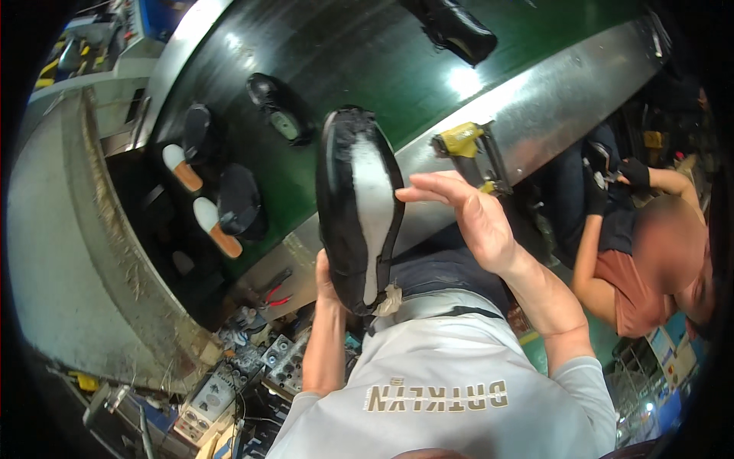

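Note:
A black lasted shoe (pixel 334 191) stands before me with its bottom facing up, a white strip running along its middle and gathered black material at the top end. My left hand (pixel 326 281) is closed around its lower left side, fingers mostly hidden behind it. A scrap of pale material (pixel 388 301) sticks out by the lower end. To the right, my right hand (pixel 475 218) is open, its outstretched fingertips at the shoe's right edge. Just beyond that hand a yellow pneumatic staple gun (pixel 462 143) lies on the metal ledge (pixel 527 115).
A green conveyor belt (pixel 344 50) carries several black shoes, one (pixel 283 107) at upper left, another (pixel 459 34) at the top. White-and-tan insoles (pixel 217 227) lie at left. Red-handled pliers (pixel 277 296) rest near a cluttered control box (pixel 210 402). A co-worker (pixel 612 283) sits at right.

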The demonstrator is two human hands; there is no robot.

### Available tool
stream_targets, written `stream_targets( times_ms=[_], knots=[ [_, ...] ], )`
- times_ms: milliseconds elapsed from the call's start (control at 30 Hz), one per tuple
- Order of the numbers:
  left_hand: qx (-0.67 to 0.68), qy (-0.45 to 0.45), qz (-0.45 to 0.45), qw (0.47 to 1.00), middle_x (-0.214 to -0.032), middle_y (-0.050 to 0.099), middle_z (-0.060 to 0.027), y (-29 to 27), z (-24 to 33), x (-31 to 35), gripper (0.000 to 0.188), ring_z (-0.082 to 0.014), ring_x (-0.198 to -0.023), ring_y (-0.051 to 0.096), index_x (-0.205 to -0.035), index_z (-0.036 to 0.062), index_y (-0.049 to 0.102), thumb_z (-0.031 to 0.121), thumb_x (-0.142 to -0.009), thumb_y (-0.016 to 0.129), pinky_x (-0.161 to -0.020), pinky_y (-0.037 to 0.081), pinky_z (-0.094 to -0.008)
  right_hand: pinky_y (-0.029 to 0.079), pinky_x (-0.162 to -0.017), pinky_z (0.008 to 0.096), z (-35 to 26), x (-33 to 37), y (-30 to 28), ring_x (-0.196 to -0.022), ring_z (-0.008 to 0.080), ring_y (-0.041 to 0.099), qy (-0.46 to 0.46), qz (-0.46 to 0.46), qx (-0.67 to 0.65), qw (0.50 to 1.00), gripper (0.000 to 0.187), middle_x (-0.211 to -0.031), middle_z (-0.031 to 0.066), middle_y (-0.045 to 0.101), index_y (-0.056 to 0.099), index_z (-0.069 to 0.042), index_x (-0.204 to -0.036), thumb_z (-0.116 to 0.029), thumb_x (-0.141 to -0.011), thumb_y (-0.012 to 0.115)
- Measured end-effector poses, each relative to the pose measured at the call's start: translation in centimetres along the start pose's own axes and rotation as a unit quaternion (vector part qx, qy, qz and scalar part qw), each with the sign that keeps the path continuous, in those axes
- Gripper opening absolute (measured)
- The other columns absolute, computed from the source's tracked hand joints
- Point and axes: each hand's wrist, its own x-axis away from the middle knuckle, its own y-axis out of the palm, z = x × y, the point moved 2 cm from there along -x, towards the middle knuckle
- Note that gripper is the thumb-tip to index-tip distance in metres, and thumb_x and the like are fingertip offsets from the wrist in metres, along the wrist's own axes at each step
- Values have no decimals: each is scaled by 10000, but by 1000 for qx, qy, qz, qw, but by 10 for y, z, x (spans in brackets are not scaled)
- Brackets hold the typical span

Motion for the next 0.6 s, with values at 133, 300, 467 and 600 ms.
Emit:
stream_targets(
  times_ms=[133,300,467,600],
  knots=[
    [147,-17,3,989,-1048,629,-129,-49,-17,-8,654,-233,-870,604,-1287,1,498,487,-864,609,-749,496,-362,445,-880,287,-11,-1,15,-994,162,588,0,88,-58,994,323,-1019,94,622,599,7,-1177,-249,-985,553],
    [224,-23,-17,974,-738,630,-129,-91,-36,-6,685,-191,-510,535,-1232,-62,494,500,-851,581,-442,416,-305,470,-828,259,-11,-7,26,-938,132,600,34,98,-44,994,235,-986,78,631,618,11,-1141,-125,-950,601],
    [114,-34,-222,968,-564,547,-98,-47,-30,-1,711,-167,-349,430,-1094,-95,561,562,-826,564,-322,298,-288,482,-758,253,-17,-31,44,-809,112,597,39,115,13,993,174,-892,50,656,662,-13,-1064,-65,-899,645],
    [84,-26,-145,985,-559,542,-98,-56,-43,4,748,-165,-354,448,-1039,-110,563,604,-819,538,-322,296,-287,484,-723,246,-30,-53,57,-784,108,597,14,98,28,995,151,-880,54,654,686,-17,-1028,-57,-885,657]
  ],
)
